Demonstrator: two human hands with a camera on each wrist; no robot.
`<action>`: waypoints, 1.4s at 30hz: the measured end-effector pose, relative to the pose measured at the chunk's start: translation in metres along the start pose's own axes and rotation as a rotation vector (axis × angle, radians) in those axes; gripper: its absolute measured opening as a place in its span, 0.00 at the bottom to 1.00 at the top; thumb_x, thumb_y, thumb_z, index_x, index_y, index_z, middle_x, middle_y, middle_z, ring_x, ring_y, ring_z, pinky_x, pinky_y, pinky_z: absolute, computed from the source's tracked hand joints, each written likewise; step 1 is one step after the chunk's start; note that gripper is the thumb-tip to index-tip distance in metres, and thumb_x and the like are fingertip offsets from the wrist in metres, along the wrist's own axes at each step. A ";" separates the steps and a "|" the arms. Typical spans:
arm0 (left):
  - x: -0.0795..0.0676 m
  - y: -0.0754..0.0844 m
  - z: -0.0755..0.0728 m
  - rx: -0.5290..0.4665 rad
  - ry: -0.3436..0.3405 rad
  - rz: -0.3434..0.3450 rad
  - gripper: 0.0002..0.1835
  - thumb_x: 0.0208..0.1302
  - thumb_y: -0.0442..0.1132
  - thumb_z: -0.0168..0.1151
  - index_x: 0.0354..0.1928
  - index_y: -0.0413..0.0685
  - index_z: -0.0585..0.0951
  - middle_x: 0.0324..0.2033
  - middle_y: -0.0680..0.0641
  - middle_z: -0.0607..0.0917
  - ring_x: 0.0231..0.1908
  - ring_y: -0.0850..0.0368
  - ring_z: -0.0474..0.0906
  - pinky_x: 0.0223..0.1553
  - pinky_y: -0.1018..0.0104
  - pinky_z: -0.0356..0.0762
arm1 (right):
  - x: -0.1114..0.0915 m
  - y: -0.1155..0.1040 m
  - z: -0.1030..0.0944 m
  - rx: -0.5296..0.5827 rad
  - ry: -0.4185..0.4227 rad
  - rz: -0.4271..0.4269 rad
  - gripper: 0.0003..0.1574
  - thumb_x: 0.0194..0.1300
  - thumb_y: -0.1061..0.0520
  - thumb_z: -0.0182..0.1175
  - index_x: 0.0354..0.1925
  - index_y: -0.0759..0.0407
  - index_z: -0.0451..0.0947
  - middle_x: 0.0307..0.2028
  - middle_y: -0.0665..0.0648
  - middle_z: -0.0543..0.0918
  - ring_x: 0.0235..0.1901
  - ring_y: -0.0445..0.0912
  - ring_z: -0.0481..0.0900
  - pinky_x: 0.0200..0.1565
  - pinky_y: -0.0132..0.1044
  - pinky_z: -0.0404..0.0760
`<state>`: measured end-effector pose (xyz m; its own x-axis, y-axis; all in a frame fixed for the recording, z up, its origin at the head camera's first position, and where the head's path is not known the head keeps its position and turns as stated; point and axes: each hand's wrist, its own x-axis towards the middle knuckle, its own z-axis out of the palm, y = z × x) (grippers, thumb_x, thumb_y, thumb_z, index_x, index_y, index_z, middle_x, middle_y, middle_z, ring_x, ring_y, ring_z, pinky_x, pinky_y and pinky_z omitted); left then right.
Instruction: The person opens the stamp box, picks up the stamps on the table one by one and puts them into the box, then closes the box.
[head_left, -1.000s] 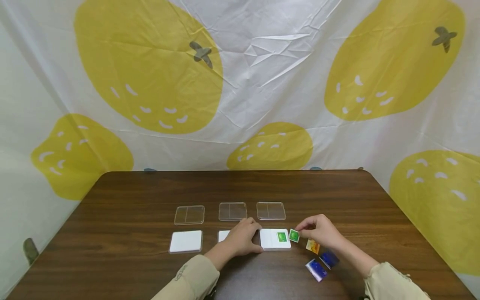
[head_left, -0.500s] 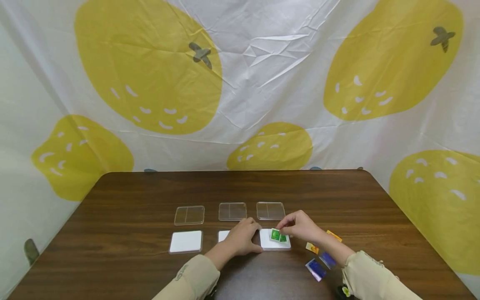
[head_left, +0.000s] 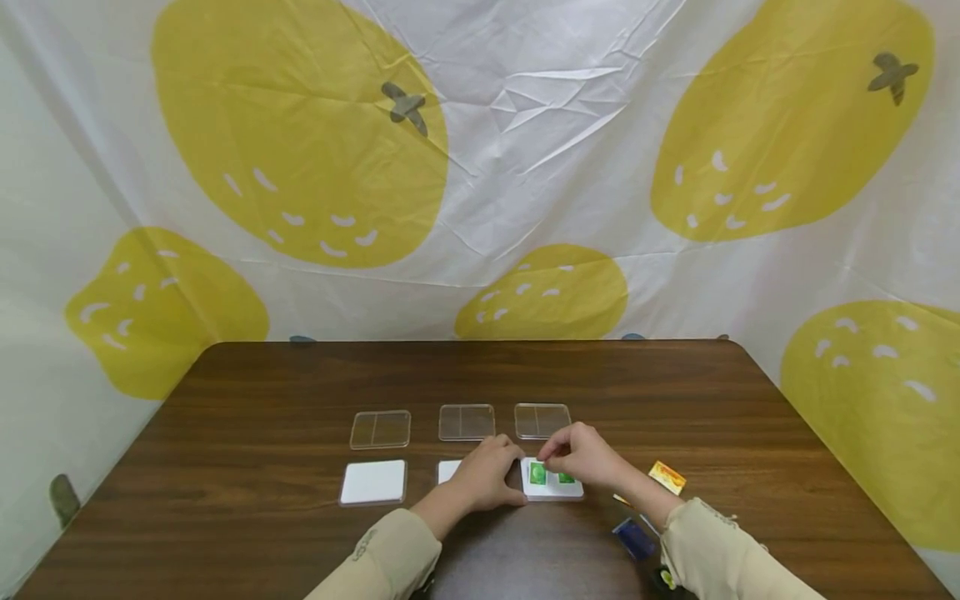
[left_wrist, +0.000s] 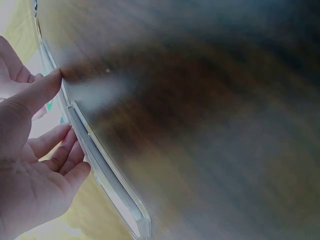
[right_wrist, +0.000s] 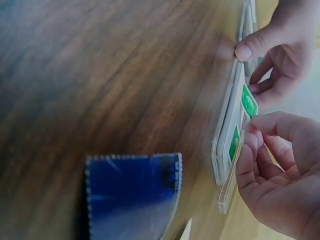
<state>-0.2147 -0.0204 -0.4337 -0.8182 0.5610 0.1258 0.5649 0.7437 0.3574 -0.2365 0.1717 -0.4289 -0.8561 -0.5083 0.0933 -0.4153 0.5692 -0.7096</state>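
My right hand (head_left: 585,457) pinches a green postage stamp (head_left: 537,473) by its upper edge, over the left half of a white-topped flat case (head_left: 551,493). Another green stamp (head_left: 565,478) lies on the right half, partly covered by my fingers. The right wrist view shows the pinched stamp (right_wrist: 248,102) tilted against the white surface; whether it lies fully flat is unclear. My left hand (head_left: 483,475) holds the case's left end between thumb and fingers, with the thumb at the near corner. That thumb and the case edge also show in the left wrist view.
Clear divided lids (head_left: 467,422) lie in a row behind. One white-topped case (head_left: 372,482) sits at left; another (head_left: 447,471) is mostly hidden by my left hand. Right of the work lie orange stamps (head_left: 667,477) and a dark blue stamp (head_left: 633,539), partly under my right forearm.
My right hand has carried the green stamp leftward from beside the case, over the other green stamp, onto the left half. My left hand has stayed in place.
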 end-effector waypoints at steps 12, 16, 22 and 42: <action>0.001 0.000 0.000 -0.011 -0.002 -0.007 0.26 0.40 0.48 0.73 0.43 0.43 0.79 0.36 0.51 0.76 0.40 0.58 0.70 0.41 0.69 0.71 | 0.001 -0.005 0.010 -0.130 0.076 -0.065 0.05 0.46 0.69 0.62 0.22 0.61 0.81 0.19 0.47 0.79 0.20 0.32 0.68 0.22 0.26 0.70; 0.000 0.001 -0.001 -0.009 -0.004 -0.012 0.27 0.40 0.48 0.73 0.43 0.43 0.79 0.36 0.51 0.76 0.40 0.57 0.70 0.41 0.69 0.71 | 0.001 -0.005 0.012 -0.156 0.090 -0.084 0.06 0.45 0.70 0.62 0.21 0.61 0.80 0.18 0.47 0.78 0.19 0.32 0.68 0.23 0.26 0.69; 0.000 0.001 -0.001 -0.014 -0.013 -0.016 0.26 0.41 0.48 0.73 0.43 0.43 0.79 0.36 0.52 0.76 0.39 0.58 0.70 0.41 0.69 0.70 | 0.001 -0.004 0.015 -0.209 0.123 -0.102 0.05 0.44 0.68 0.63 0.20 0.60 0.80 0.17 0.45 0.76 0.19 0.31 0.68 0.23 0.26 0.69; 0.001 0.000 0.001 -0.003 -0.021 -0.023 0.27 0.41 0.47 0.73 0.44 0.42 0.78 0.37 0.51 0.76 0.41 0.57 0.70 0.42 0.69 0.70 | -0.002 -0.005 0.011 -0.215 0.234 -0.149 0.07 0.48 0.70 0.59 0.25 0.60 0.80 0.22 0.46 0.74 0.23 0.35 0.68 0.26 0.28 0.68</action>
<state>-0.2152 -0.0192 -0.4344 -0.8286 0.5512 0.0979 0.5455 0.7556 0.3626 -0.2296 0.1625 -0.4334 -0.8180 -0.4482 0.3605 -0.5752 0.6354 -0.5152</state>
